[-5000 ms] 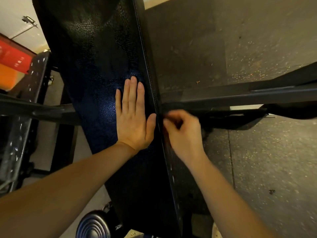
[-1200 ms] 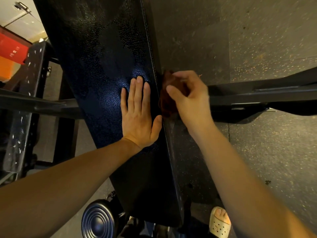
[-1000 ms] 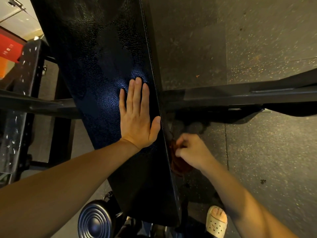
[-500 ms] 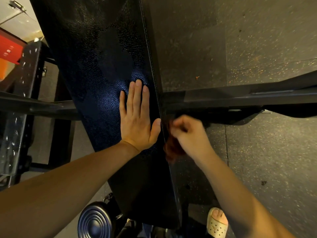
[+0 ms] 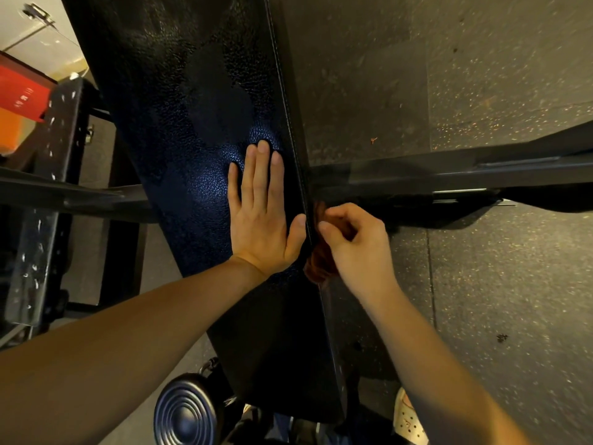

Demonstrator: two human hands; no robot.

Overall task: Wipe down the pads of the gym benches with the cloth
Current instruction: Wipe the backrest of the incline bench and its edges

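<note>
Reddish cloth is being pinched by the right grip against the pad edge while its top is being pressed by the flat, straight-fingered left grip

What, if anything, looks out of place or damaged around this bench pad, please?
No damage or spill shows. The bench pad has dull matte patches just beyond the left hand, unlike the glossy grain around them, possibly damp marks. A small orange scrap lies on the floor.
</note>
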